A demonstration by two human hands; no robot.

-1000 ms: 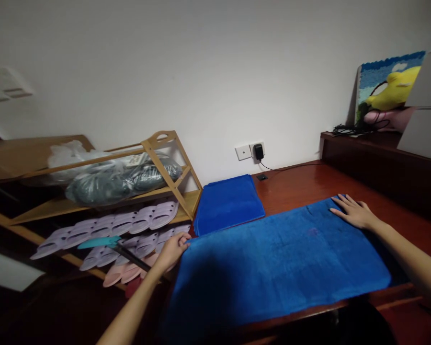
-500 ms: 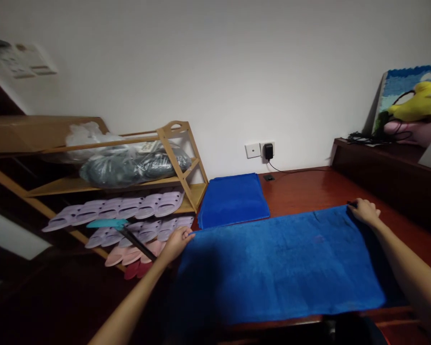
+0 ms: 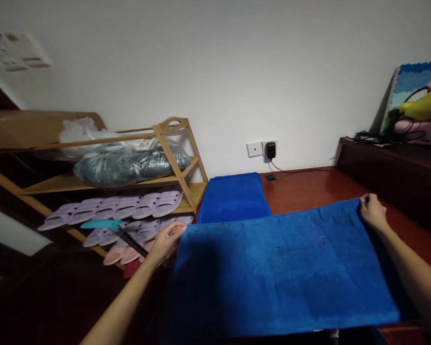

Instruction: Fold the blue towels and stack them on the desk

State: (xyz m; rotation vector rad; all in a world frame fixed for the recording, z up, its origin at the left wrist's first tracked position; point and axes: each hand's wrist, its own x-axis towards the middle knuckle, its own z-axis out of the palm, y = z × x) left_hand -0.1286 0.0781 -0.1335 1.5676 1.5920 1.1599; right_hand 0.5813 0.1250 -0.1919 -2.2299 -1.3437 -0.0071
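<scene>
A wide blue towel with dark stains near its upper right is stretched between my two hands. My left hand pinches its far left corner. At the far right corner, my right hand is closed on the cloth. Behind it a folded stack of blue towels lies on the reddish wooden surface, its front edge covered by the held towel. A shadow falls over the towel's left part.
To the left stands a wooden rack with lilac slippers and a plastic-wrapped bundle. A teal-topped dark stick leans before it. A black plug sits in the wall. Plush toys rest on the right ledge.
Both hands have moved slightly apart and up, drawing the towel tauter. Its far edge now overlaps more of the folded stack. The view has shifted a little.
</scene>
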